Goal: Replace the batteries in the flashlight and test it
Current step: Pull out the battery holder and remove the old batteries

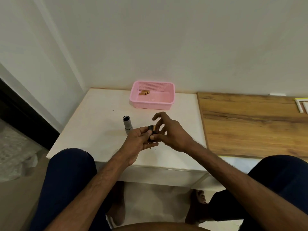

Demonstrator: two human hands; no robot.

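Three batteries in pink basket, white table

One flashlight, one basket, two hands.

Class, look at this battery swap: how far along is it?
Done: the grey flashlight body lies opened on the white table; copper-coloured batteries lie in the pink basket. In hand: left hand and right hand work a black-and-copper battery pack. Left: reassembly, testing.
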